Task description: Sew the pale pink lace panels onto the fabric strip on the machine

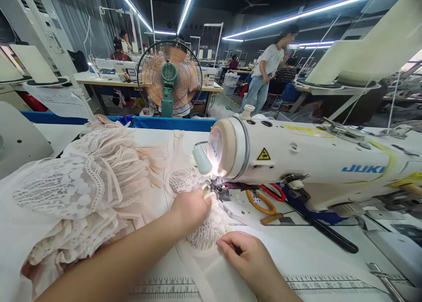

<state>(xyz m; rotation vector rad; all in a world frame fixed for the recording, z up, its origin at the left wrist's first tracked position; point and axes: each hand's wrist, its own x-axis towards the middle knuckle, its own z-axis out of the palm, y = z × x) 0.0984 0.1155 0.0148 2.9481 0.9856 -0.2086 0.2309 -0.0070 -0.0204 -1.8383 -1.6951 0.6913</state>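
Observation:
A pale lace bra lies under the needle end of a white JUKI sewing machine, its far cup reaching behind the needle. Close beside the presser foot, my left hand is closed on the bra, its fingertips at a narrow pale band. My right hand pinches the near cup's edge between thumb and finger. A lit lamp shines on the stitching spot. What lies beneath my left fingers is hidden.
A heap of pale lace pieces fills the left side. Scissors with orange handles, red handles and a black-handled tool lie under the machine arm. A printed ruler runs along the front. Beyond stand a fan and a person.

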